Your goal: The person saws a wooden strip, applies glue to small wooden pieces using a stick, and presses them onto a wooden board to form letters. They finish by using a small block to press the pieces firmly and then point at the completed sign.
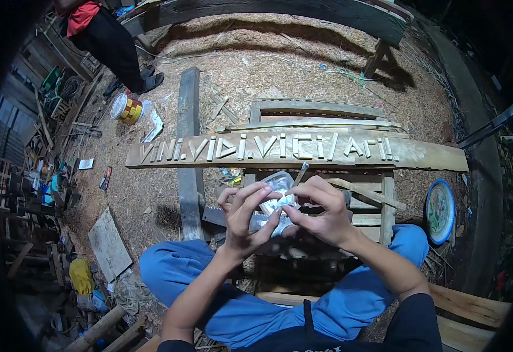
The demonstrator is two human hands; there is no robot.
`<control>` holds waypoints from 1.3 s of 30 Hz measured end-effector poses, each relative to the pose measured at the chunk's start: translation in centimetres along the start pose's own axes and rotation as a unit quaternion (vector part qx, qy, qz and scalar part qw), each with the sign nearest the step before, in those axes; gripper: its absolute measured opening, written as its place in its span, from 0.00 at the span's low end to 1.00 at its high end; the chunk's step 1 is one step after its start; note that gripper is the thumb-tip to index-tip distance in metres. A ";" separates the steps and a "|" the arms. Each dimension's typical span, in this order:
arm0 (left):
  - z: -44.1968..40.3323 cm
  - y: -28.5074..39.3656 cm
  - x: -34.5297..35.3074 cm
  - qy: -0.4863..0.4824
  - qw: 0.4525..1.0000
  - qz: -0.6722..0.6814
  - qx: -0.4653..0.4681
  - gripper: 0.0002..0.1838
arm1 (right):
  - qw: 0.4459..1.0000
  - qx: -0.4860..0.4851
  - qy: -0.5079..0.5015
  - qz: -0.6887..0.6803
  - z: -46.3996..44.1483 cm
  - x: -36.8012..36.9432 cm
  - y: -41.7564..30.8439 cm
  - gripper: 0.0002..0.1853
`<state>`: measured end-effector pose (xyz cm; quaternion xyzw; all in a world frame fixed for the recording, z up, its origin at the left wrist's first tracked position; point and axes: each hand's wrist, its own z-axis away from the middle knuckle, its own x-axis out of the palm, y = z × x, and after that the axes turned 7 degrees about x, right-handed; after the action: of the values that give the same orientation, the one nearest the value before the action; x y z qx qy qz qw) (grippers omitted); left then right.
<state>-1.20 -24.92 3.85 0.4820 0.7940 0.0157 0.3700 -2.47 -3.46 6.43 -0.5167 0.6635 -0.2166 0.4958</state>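
"White piece (286, 200): how is it held?"
"Right hand (322, 206) pinches it, thumb to forefinger. Left hand (245, 212) half-curled; I cannot tell whether it grips."
"Where?"
"Between both hands' fingertips, by the tub's (279, 177) near edge."
"Writing?"
"'VINI.VIDI.VICI/Ari!', from near the plank's (435, 156) left end past its middle."

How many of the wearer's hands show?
2: the left hand, left of the small white piece, and the right hand, pinching it from the right. Neither is hidden.
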 end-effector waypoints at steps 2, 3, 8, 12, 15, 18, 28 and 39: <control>-0.2 0.2 0.1 0.007 1.000 0.021 -0.021 0.32 | 0.998 0.046 -0.013 -0.028 0.2 0.1 -0.1 0.15; -0.2 0.1 0.2 0.007 1.000 0.021 -0.021 0.32 | 0.998 0.046 -0.014 -0.027 0.2 0.1 -0.2 0.15; 0.0 0.1 0.5 0.006 0.994 0.089 -0.063 0.39 | 0.988 0.119 -0.015 -0.101 0.5 0.4 -0.3 0.14; -0.2 0.1 1.2 0.015 0.991 0.102 -0.081 0.40 | 0.987 0.113 0.001 -0.110 0.4 0.5 -0.1 0.14; -1.2 0.5 1.4 0.003 0.991 0.101 -0.092 0.41 | 0.987 0.113 0.021 -0.112 0.0 -0.1 0.0 0.13; -3.1 1.4 1.6 0.006 0.993 0.079 -0.092 0.41 | 0.989 0.103 0.078 -0.071 -1.3 -2.3 0.1 0.13; -5.4 0.4 4.5 -0.007 0.999 0.015 -0.029 0.34 | 0.911 0.090 0.290 0.281 -3.0 -12.2 4.2 0.12; -9.2 0.7 7.6 -0.094 0.995 -0.011 0.009 0.27 | 0.862 0.221 0.293 0.350 -0.4 -16.4 7.3 0.12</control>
<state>-8.20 -15.57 6.41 0.4762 0.7609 -0.0414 0.4388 -6.64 13.90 7.88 -0.0396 0.8501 -0.3114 0.4229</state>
